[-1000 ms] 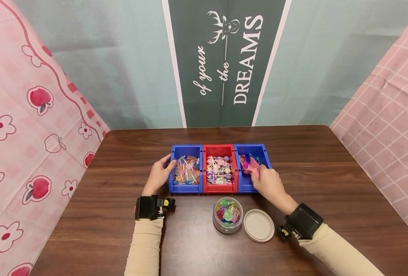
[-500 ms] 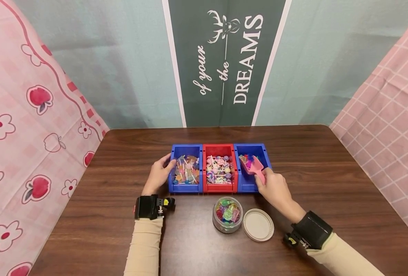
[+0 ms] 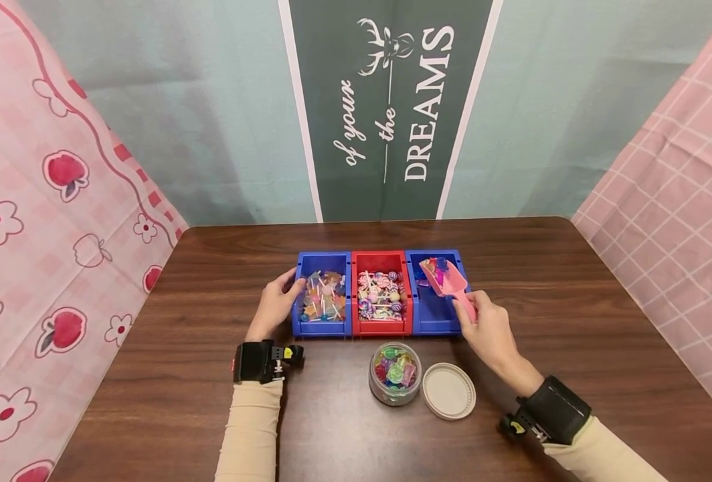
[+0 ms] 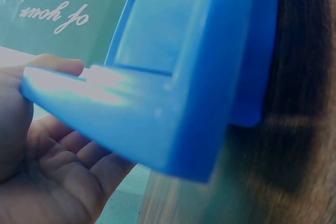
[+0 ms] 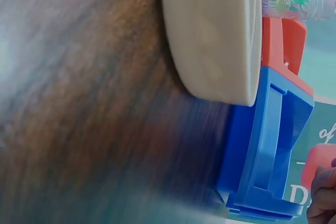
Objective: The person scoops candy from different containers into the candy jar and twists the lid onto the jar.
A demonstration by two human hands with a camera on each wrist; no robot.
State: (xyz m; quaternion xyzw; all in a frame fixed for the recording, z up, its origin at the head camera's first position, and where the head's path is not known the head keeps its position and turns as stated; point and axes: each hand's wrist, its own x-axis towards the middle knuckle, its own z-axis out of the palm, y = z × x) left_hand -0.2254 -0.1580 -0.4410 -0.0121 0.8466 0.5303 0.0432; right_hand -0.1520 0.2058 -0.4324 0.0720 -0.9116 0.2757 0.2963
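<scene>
My right hand (image 3: 490, 328) grips the handle of a pink scoop (image 3: 454, 282), tilted above the right blue bin (image 3: 437, 325). Colourful translucent pieces (image 3: 437, 268) lie in the scoop's bowl. In the right wrist view, only fingertips on the pink handle (image 5: 319, 156) show at the right edge. My left hand (image 3: 274, 306) holds the outer side wall of the left blue bin (image 3: 322, 329), which contains small lollipop-like pieces. Close up in the left wrist view, thumb and fingers lie on either side of that bin's wall (image 4: 105, 103).
Between the blue bins stands a red bin (image 3: 383, 327) of striped mini lollipops. In front are a clear jar (image 3: 395, 397) filled with colourful translucent pieces and a round off-white lid (image 3: 449, 391). Curtains surround the brown wooden table (image 3: 187, 375).
My right hand has drawn the scoop up and back toward the right from inside the right bin, with pieces in its bowl. The left hand keeps its place on the left bin.
</scene>
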